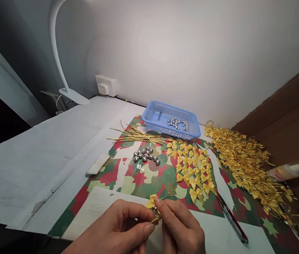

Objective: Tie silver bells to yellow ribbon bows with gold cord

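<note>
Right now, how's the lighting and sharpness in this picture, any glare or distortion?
Head view: the wall is brightest around upper centre, the lower-left corner dark; head view: glare specks on the patterned sheet just below the silver bells; head view: the squeeze bottle near the right edge looks smeared, perhaps wide-angle stretch; head view: the yellow bow at the right hand is recognisable, fine detail soft.

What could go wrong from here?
1. The left hand and right hand pinch a small yellow bow and gold cord in their fingers; either piece might slip.
2. The round silver beads lie loose on the patterned sheet and could roll if bumped.
3. The slim tool points at the laid-out bows; a nudge could disturb them.
</note>
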`<control>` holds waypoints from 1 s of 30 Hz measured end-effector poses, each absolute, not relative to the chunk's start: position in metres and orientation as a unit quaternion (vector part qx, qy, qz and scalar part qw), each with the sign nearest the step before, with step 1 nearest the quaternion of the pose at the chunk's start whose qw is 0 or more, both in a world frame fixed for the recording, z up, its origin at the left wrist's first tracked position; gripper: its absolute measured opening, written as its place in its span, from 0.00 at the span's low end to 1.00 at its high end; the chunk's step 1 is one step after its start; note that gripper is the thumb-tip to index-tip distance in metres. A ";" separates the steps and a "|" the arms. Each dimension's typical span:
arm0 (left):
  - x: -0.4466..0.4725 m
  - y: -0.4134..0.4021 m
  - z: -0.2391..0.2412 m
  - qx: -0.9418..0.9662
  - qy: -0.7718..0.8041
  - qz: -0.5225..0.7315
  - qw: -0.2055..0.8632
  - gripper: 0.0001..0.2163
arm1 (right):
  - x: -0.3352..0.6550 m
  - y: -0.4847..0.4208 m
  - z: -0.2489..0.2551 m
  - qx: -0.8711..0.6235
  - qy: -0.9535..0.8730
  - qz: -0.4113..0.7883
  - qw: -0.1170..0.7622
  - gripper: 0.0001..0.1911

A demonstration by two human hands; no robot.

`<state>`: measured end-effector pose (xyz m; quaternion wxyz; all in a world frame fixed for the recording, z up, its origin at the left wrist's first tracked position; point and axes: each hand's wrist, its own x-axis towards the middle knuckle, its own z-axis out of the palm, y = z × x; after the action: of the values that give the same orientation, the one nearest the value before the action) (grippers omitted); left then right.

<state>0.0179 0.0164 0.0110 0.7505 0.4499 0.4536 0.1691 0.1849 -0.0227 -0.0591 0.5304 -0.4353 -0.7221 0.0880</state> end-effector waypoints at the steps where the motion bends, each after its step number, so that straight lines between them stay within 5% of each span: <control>1: 0.018 0.017 0.012 0.456 0.449 0.164 0.751 0.23 | 0.185 -0.022 -0.059 -0.433 -0.724 0.086 0.530 0.28; 18: 0.013 0.011 0.003 0.462 0.457 0.171 0.741 0.19 | 0.187 -0.023 -0.059 -0.411 -0.739 0.069 0.530 0.27; 27: 0.011 0.007 0.001 0.376 0.428 0.183 0.801 0.18 | 0.221 -0.026 -0.033 -0.377 -0.732 0.288 0.488 0.23; 30: 0.011 0.007 0.001 0.344 0.403 0.180 0.829 0.16 | 0.214 -0.024 -0.033 -0.332 -0.756 0.252 0.505 0.17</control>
<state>0.0113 0.0066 0.0008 0.8286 0.3442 0.4032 0.1799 0.2142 -0.0239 -0.0331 0.5047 -0.3323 -0.7558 0.2524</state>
